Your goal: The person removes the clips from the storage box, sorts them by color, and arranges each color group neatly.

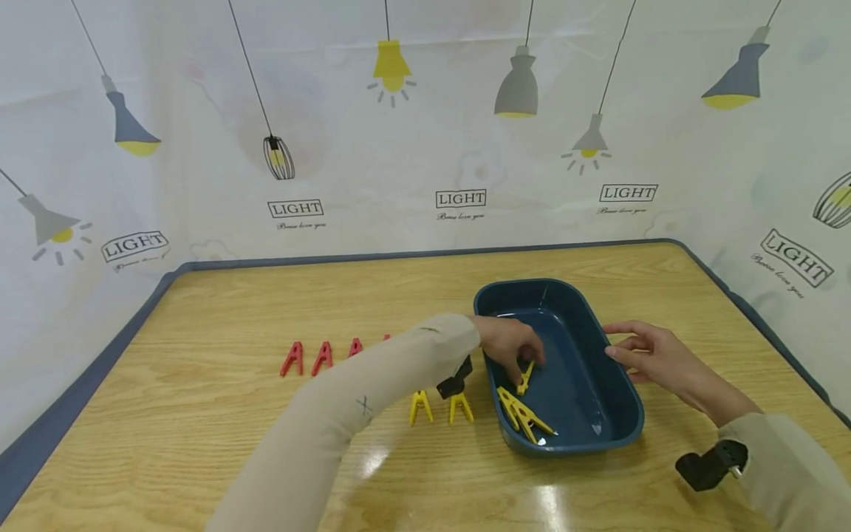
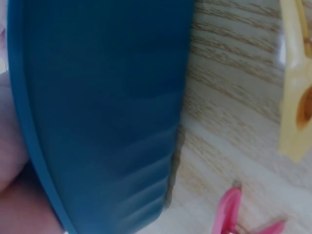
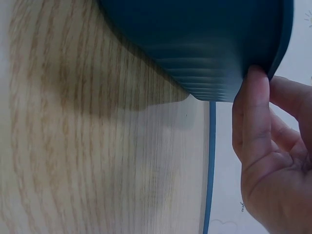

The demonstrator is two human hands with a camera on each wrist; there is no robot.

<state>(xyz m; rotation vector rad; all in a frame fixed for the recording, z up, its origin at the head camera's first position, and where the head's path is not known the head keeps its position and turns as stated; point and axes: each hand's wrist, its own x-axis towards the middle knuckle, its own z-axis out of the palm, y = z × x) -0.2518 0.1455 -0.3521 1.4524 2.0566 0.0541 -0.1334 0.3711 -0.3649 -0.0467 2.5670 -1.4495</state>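
In the head view my left hand (image 1: pixel 513 346) reaches into a dark blue basin (image 1: pixel 565 442), its bent fingers pinching the upper end of a yellow clothespin (image 1: pixel 524 380). Other yellow clothespins (image 1: pixel 532 423) lie beside it on the basin floor. The left wrist view catches only part of that hand (image 2: pixel 12 151) past the rim. At the basin's right side is my right hand (image 1: pixel 654 362), fingers loosely extended. In the right wrist view, a fingertip (image 3: pixel 257 78) touches the outer wall just below the rim.
Two yellow clothespins (image 1: pixel 460 408) lie on the wooden table (image 1: pixel 199 443) left of the basin. Farther left runs a row of several red clothespins (image 1: pixel 323 357), partly covered by my left sleeve (image 1: pixel 372 384). A lamp-printed cloth (image 1: pixel 372 162) encloses the table's back and sides.
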